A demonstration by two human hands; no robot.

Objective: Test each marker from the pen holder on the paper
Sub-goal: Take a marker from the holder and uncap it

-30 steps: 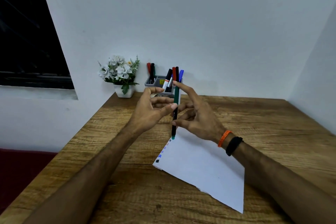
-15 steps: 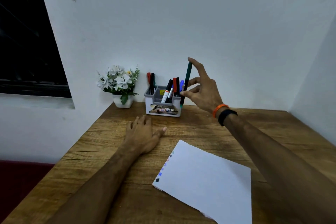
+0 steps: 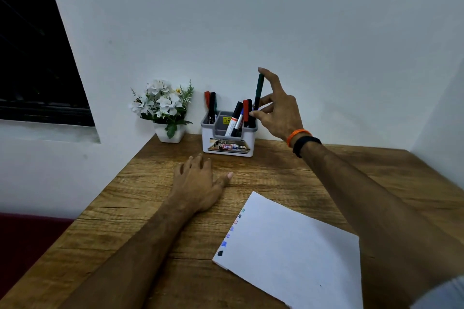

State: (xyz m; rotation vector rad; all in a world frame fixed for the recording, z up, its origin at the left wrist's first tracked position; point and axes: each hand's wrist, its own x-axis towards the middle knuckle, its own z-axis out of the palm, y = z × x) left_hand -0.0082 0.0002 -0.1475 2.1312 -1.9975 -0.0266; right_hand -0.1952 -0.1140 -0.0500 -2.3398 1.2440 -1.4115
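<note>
A white and grey pen holder [image 3: 228, 142] stands at the back of the wooden desk [image 3: 288, 173], with several markers in it. My right hand [image 3: 277, 110] holds a green marker [image 3: 259, 90] upright over the holder's right compartment, index fingertip on its top end and the other fingers around its lower part. My left hand [image 3: 198, 183] rests flat on the desk, fingers spread, holding nothing. The white paper [image 3: 296, 248] lies in front of me with several small colour marks along its left edge.
A small white pot of white flowers [image 3: 164, 110] sits left of the holder, against the wall. A dark window [image 3: 32, 45] is at the far left. The desk's left edge drops off beside my left forearm.
Both hands held the green marker above the paper a second ago. Since then the left hand dropped flat to the desk and the right hand carried the marker back to the holder.
</note>
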